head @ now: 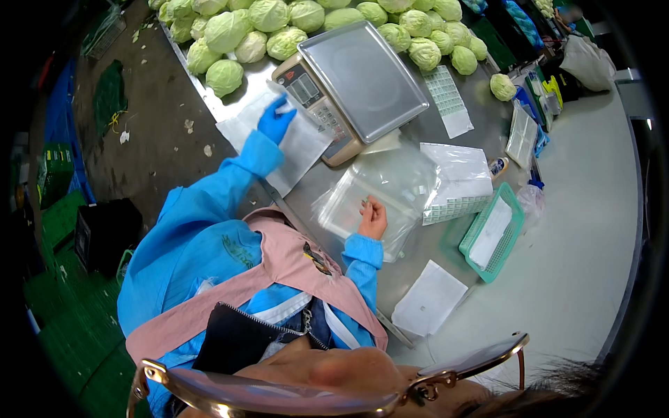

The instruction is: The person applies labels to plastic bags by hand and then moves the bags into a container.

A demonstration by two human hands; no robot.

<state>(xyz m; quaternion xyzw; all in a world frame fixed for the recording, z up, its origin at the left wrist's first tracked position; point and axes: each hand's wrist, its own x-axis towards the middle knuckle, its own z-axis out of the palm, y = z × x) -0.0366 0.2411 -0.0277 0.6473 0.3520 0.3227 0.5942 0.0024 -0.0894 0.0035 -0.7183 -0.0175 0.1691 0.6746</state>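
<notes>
My left hand (276, 121), in a blue glove, is over white paper sheets (300, 149) beside the scale, fingers bent and apart. I see nothing held in it. My bare right hand (373, 218) is over a stack of clear plastic bags (347, 206), its fingers curled; whether they pinch the film cannot be made out. Between the cabbages and the bags stands a digital weighing scale (360, 78) with a bare metal pan. A plastic-covered white sheet with printed labels (454, 177) lies right of the bags.
Green cabbages (225, 31) are heaped along the far side of the metal table. A label sheet (447, 99), a lone cabbage (503, 87) and a small bottle (498, 167) lie to the right. Nearer are a green plastic basket (515, 222) and a white paper (429, 298).
</notes>
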